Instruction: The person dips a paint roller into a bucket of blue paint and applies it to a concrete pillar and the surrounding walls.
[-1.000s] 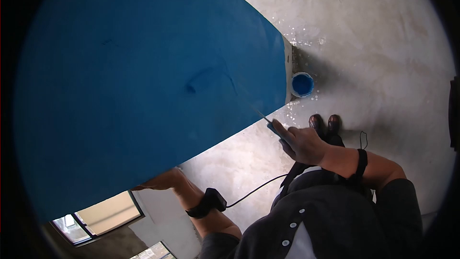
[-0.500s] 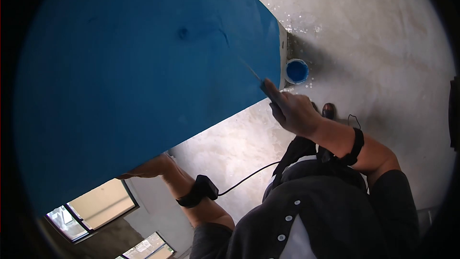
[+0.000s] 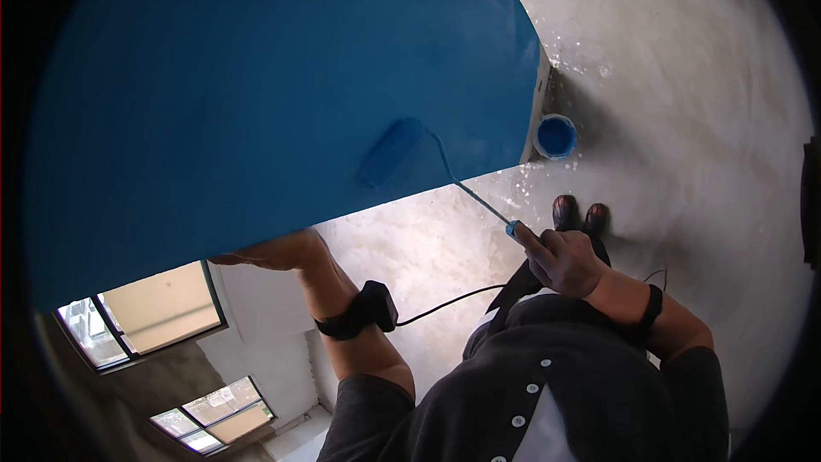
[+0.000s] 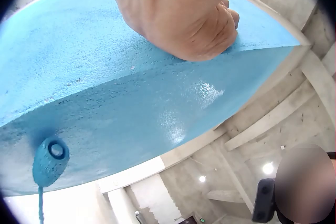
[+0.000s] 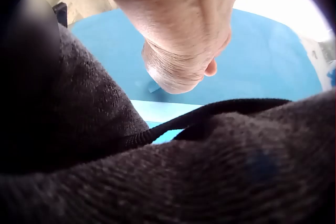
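My right hand (image 3: 566,262) grips the handle (image 3: 514,228) of a paint roller, its thumb or a finger lying along the grip. The roller's sleeve (image 3: 393,152), wet with blue, is against the blue-painted wall (image 3: 214,120), near the edge closest to me. In the left wrist view the same roller sleeve (image 4: 51,162) shows end-on, low on the wall face. My left hand (image 3: 269,251) rests on the wall's other face, just round the corner edge. Its fingers are mostly hidden. In the right wrist view my right hand (image 5: 176,58) hides most of the handle.
A bucket of blue paint (image 3: 557,137) stands on the floor at the wall's foot. White splatters (image 3: 517,188) dot the concrete floor (image 3: 684,120) around it. A black cable (image 3: 449,301) runs from the left wrist camera (image 3: 376,306) to my body. Windows (image 3: 214,415) show at lower left.
The roller first went farther from me along the wall, then came back toward me and the near edge. My right hand moved out and back with it. The left hand stays on the wall.
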### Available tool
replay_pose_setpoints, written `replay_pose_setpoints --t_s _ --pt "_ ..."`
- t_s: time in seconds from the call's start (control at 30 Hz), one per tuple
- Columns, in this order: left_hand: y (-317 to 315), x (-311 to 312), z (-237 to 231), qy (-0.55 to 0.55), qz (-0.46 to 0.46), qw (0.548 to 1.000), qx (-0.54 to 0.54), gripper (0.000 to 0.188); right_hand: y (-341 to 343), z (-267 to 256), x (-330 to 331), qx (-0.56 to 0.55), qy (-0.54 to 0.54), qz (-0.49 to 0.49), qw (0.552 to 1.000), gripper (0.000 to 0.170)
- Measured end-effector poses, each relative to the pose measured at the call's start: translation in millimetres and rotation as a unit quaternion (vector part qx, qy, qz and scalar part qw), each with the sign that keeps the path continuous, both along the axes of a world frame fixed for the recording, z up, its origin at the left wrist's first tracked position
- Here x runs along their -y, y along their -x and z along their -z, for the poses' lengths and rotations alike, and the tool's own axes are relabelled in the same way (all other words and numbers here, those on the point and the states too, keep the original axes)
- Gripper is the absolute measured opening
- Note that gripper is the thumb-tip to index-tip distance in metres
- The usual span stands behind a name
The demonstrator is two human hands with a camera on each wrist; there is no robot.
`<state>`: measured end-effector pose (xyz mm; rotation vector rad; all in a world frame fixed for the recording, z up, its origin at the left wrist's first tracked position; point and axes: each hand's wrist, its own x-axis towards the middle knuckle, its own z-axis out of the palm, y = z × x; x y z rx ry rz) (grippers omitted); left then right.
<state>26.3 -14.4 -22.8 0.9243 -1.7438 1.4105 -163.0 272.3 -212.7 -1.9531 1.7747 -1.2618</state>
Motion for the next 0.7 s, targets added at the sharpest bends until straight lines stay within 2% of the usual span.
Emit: replay_pose_setpoints --t_s 0.1,0.2,0.37,0.43,0.5,0.63,0.7 --pt "-6.0 2.5 4.9 -0.022 0.044 0.997 -0.058 0.093 18.2 -28.1 29.4 -0.042 0.045 0.064 0.996 0.073" --pt "-9.0 3.6 4.3 -0.01 0.036 0.999 -0.036 0.095 25.4 -43.4 35.5 -0.051 0.053 0.081 0.994 0.073" --pt "-7.8 1.2 0.5 0.001 0.037 0.999 0.014 0.098 15.1 6.0 -5.0 -0.059 0.019 -0.014 0.998 0.071" --pt "-6.0 0.7 0.8 0.016 0.053 0.998 0.036 0.099 20.9 2.0 -0.2 -0.05 0.019 -0.023 0.998 0.07" --pt "-4.4 -0.8 3.0 -0.044 0.026 0.998 -0.026 0.098 35.9 -8.3 21.1 -0.071 0.066 -0.003 0.995 0.07" --pt "4.8 -6.0 9.5 -0.074 0.032 0.993 -0.084 0.089 52.2 -45.4 61.4 -0.063 0.142 0.028 0.987 0.072" --pt "9.1 -5.0 12.1 -0.097 0.077 0.986 -0.112 0.081 48.5 -52.6 59.8 -0.046 0.142 0.027 0.989 0.072"
